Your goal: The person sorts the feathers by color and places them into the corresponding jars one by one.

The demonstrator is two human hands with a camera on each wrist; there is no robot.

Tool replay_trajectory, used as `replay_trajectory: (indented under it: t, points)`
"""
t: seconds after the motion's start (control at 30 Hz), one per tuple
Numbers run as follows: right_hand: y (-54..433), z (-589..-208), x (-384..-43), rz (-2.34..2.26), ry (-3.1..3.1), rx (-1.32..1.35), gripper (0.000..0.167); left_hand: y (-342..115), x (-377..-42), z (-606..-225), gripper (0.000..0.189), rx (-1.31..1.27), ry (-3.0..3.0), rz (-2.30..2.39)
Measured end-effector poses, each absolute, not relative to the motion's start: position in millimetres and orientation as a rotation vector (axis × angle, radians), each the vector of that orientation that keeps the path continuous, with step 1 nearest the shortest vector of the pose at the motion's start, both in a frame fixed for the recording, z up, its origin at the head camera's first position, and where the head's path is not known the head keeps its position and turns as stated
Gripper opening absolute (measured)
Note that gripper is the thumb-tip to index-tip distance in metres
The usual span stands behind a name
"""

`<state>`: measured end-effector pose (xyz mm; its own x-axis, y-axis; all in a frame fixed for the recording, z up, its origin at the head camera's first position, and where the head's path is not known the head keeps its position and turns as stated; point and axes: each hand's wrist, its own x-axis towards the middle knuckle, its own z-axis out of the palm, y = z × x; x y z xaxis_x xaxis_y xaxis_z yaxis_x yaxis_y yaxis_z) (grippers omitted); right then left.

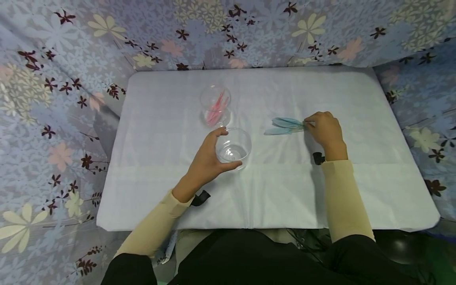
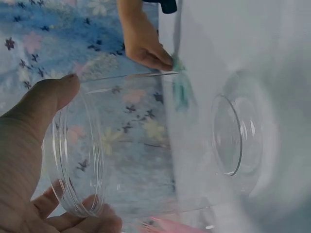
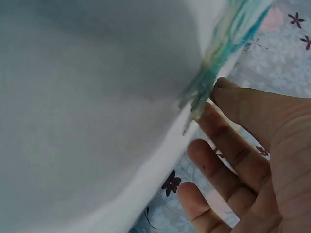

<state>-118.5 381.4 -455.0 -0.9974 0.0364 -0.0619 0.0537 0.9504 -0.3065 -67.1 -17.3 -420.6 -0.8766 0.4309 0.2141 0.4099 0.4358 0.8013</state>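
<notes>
My left hand point(image 1: 208, 160) grips a clear plastic jar point(image 1: 246, 144) near its rim, thumb on one side and fingers on the other. The left wrist view shows the jar's ridged, see-through rim point(image 2: 77, 150) between thumb and fingers. Farther right, my right hand point(image 1: 325, 128) pinches the narrow stem ends of a bundle of teal feather-like pieces point(image 1: 285, 124). Their broad ends point left over the white cloth. In the right wrist view thumb and forefinger meet at the thin stems point(image 3: 199, 97), while the other fingers stay apart from them.
Behind the held jar stands a second clear jar point(image 1: 203, 97) with several pink feather-like pieces point(image 1: 217, 109) in it. A white cloth covers the table point(image 1: 160, 190). Flower-patterned fabric point(image 1: 213, 35) hangs around the table's back and sides.
</notes>
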Motion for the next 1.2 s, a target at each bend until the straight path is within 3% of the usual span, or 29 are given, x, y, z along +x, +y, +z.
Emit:
replay_trajectory:
  t: [0.13,0.4,0.83,1.03,1.2]
  points:
    - [381.7,-461.6,-120.1,-0.494,3.051,0.057,0.022,-15.6,-70.8,-428.1,0.095,0.725,2.606,1.457]
    - [382.2,-468.0,-120.1,-0.466,3.065,0.087,0.022,-16.3,-75.6,-437.0,0.125,0.641,2.547,1.415]
    - [383.2,-454.6,-108.6,-0.515,3.151,0.092,0.024,-18.6,-80.7,-440.7,0.111,0.673,2.581,1.35]
    - [363.1,-409.3,-99.1,-0.619,3.302,-0.179,0.018,-18.8,-81.3,-439.3,0.11,0.668,2.568,1.343]
    - [331.0,-363.7,-89.8,-0.668,3.38,-0.616,0.014,-19.9,-80.7,-438.4,0.11,0.648,2.565,1.334]
